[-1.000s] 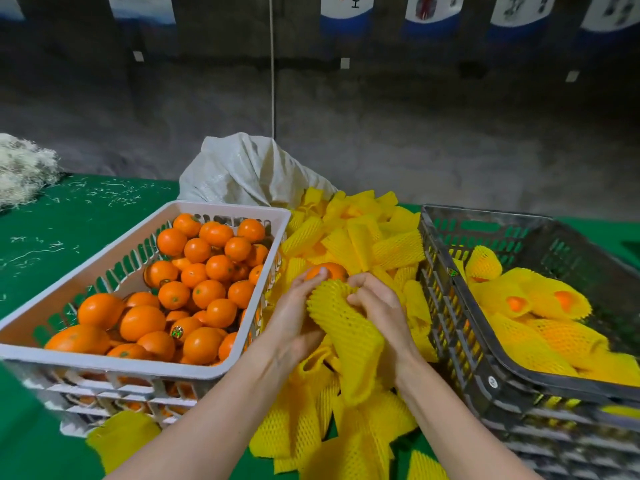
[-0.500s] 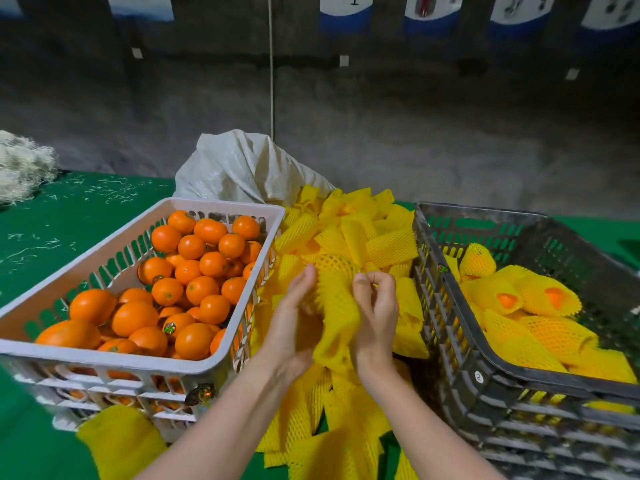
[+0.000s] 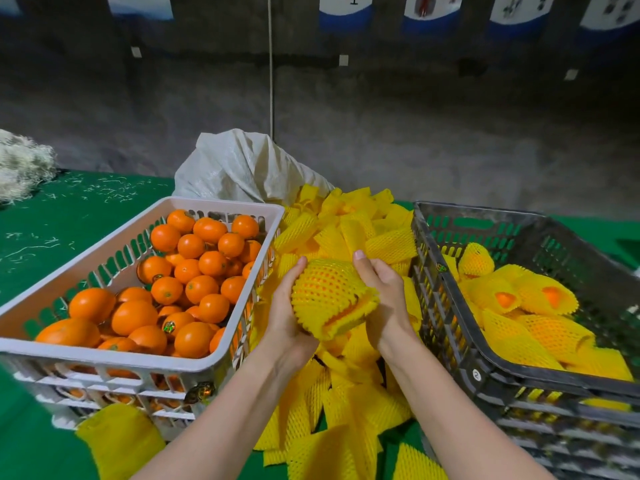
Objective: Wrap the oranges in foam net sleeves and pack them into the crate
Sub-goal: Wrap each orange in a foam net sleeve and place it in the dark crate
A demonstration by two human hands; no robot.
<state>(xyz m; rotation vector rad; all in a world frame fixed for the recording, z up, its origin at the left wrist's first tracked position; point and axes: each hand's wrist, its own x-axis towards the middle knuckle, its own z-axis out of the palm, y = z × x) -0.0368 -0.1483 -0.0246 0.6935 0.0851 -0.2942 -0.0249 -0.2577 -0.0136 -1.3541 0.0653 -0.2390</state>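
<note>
Nearest to us, above the front half of the pile of foam net sleeves point(image 3: 346, 403), our left hand point(image 3: 289, 320) and right hand point(image 3: 384, 296) hold one orange point(image 3: 325, 289) between them. It sits inside a yellow sleeve, its skin showing through the mesh, and the sleeve's open end hangs toward us. The fingers of both hands are clamped on it: the left curl round its left side, the right grip its right side with the thumb up at the top.

The pile lies on the green tabletop point(image 3: 69, 216). Touching the pile's left edge stands the white crate point(image 3: 114, 356), full of bare oranges point(image 3: 201, 265). Against the pile's right edge stands the dark crate point(image 3: 485, 362), with sleeved oranges point(image 3: 540, 327) lying in it, some showing orange at an open end.

Just behind the pile slumps a pale woven sack point(image 3: 239, 171). Far off to the pile's left, a heap of white shreds point(image 3: 20, 168) rests on the tabletop, with stray strands scattered near it.
</note>
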